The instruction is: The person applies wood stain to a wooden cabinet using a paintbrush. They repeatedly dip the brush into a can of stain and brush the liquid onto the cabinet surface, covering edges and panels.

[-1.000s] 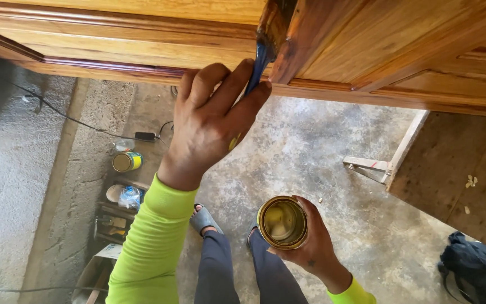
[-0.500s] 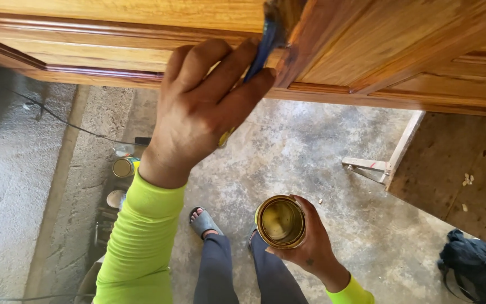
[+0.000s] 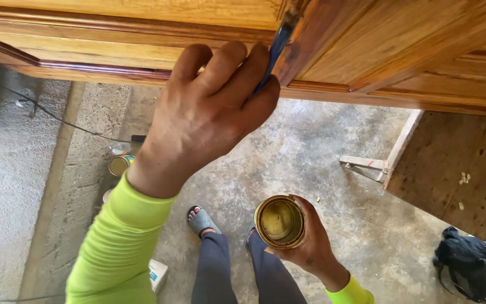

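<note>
My left hand [image 3: 209, 115] is raised in front of a varnished wooden door panel [image 3: 142, 34] and grips a blue-handled brush [image 3: 274, 50], whose head lies against the panel's dark moulding. My right hand [image 3: 310, 242] sits lower and holds an open round tin [image 3: 279, 221] with yellowish-brown liquid inside. Both arms wear bright yellow-green sleeves. My legs in grey trousers and a grey sandal [image 3: 201, 220] show below.
The concrete floor [image 3: 310, 157] lies beneath. Small tins [image 3: 119, 164] and a black cable [image 3: 57, 121] lie at the left. A brown board with a pale wooden frame [image 3: 451, 169] stands at the right, with a dark bundle of cloth [image 3: 473, 270] beside it.
My left hand has risen with the brush along the door's moulding and now fills more of the view. The right hand and tin stay in nearly the same place.
</note>
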